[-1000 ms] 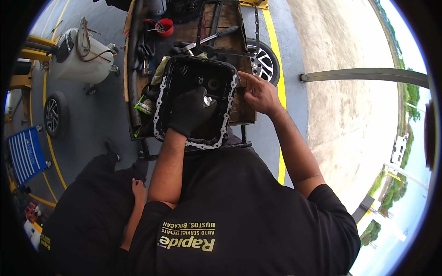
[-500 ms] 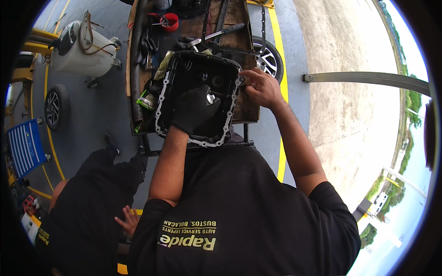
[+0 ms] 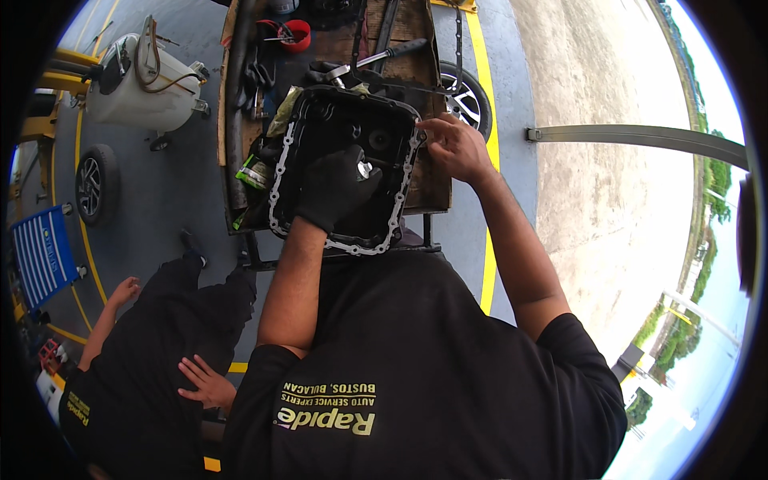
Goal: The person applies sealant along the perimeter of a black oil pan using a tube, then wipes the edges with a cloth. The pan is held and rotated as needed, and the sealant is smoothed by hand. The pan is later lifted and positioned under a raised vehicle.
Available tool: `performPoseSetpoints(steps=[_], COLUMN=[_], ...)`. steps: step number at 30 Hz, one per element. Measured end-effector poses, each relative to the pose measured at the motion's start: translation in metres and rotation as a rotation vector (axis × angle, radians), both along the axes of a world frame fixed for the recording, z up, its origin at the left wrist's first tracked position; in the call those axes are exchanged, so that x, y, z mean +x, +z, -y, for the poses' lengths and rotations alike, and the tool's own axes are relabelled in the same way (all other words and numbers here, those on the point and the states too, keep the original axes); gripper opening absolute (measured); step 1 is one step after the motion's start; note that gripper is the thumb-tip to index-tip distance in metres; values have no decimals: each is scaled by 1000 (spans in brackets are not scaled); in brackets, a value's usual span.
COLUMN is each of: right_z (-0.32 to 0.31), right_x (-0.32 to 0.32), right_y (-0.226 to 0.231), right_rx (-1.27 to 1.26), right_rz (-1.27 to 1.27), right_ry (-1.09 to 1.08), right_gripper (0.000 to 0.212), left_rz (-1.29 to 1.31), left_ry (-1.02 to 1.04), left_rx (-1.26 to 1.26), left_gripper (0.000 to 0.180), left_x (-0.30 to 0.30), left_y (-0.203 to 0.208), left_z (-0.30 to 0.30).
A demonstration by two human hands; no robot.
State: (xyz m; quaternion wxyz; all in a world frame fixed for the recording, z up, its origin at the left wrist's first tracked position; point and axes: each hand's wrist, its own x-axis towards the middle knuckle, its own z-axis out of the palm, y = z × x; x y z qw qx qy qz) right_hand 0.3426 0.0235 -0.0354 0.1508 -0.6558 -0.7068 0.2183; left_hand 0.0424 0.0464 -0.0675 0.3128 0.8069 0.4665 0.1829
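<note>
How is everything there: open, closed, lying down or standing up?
Oil pan, open side up
Left hand, gloved, closed around a silver metal piece
Right hand, bare, fingers at the pan's edge
Ratchet wrench, lying down
Black gasket, loose, not fitted on the pan
Red cup, open-topped
White tank, standing on casters

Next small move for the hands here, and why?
Probably slide the right hand back along the rim of the oil pan: its index fingertip is at the upper-right corner, the rim below looks unobstructed, and the gloved left hand, closed around a silvery object, is over the pan's middle.
</note>
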Motion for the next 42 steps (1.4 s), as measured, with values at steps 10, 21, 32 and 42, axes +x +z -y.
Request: performPoseSetpoints(steps=[10, 21, 32, 42], right_z=[-12, -14, -15, -11], right_x=[-4, -1, 6, 2], right_y=[4, 3, -4, -1], right_rx=[-19, -1, 20, 18], right_rz=[83, 157, 183, 60], right_ry=[15, 65, 30, 13], right_gripper=[50, 49, 52, 48], left_rz=[1, -12, 16, 3], left_ry=[11, 13, 10, 2], left_rx=[-16, -24, -1, 11], left_gripper=[42, 41, 41, 43], left_x=[-1, -1, -1, 0], left_y=[0, 1, -4, -3], left_z=[0, -1, -1, -2])
